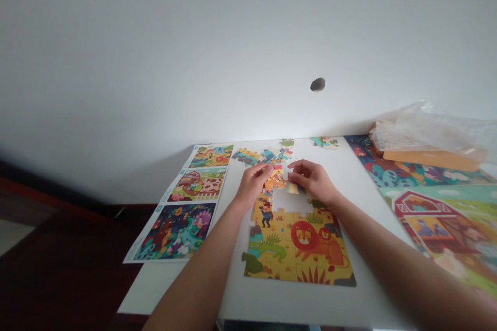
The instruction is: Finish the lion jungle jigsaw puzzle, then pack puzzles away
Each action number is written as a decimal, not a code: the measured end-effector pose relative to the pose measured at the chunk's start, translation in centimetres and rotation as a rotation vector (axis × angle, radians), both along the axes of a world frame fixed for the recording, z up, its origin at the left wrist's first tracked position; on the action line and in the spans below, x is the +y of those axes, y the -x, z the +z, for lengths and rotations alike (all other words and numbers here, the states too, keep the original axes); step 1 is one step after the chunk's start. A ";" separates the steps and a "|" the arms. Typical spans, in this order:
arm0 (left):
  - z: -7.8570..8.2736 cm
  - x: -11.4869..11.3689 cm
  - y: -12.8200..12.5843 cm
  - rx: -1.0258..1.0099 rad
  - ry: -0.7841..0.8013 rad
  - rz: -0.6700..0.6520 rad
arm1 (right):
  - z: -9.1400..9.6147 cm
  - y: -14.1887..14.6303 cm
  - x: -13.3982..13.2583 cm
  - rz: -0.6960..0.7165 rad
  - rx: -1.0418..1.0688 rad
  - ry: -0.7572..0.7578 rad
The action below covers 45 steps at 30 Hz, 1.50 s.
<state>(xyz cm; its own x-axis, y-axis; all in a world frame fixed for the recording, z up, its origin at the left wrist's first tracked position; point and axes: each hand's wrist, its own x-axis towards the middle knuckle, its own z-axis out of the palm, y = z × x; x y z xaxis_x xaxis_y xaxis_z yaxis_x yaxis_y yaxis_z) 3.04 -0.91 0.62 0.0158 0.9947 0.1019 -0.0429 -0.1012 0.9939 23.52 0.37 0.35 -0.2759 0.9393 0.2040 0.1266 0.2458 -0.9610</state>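
Note:
A partly built jungle jigsaw (298,248) with a lion and a crocodile lies on the white table (361,176) in front of me. Both hands work at its upper edge. My left hand (252,183) has its fingers closed on an orange puzzle piece (275,180) at the top of the puzzle. My right hand (312,178) pinches a small pale piece (292,187) just beside it, above a bare gap in the picture. Loose pieces (264,155) lie in a small heap just behind my hands.
A strip of three picture cards (186,201) hangs over the table's left edge. Two more loose pieces (325,141) lie near the wall. At right are large finished puzzles (438,207), with a cardboard box (430,158) and clear plastic wrap (430,129) on them.

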 end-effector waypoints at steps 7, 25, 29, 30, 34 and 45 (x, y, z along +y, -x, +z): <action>0.3 -0.7 -0.6 0.055 -0.006 -0.158 | 0.2 0.2 0.0 0.009 0.070 0.040; 0.4 -0.2 -0.2 -0.060 0.027 0.025 | 1.0 0.0 -0.4 0.082 0.121 0.166; 0.3 -0.2 -0.4 -0.190 0.093 0.000 | 1.0 0.0 -0.4 0.074 0.160 0.166; 0.3 -0.1 -0.4 -0.245 0.104 -0.006 | 0.9 0.0 -0.3 0.067 0.169 0.173; 0.5 0.0 -0.5 -0.396 0.131 -0.008 | 0.6 0.1 -0.2 0.052 0.138 0.209; 1.1 -0.3 -0.4 -0.348 0.153 -0.050 | 0.5 0.1 -0.1 0.008 0.139 0.234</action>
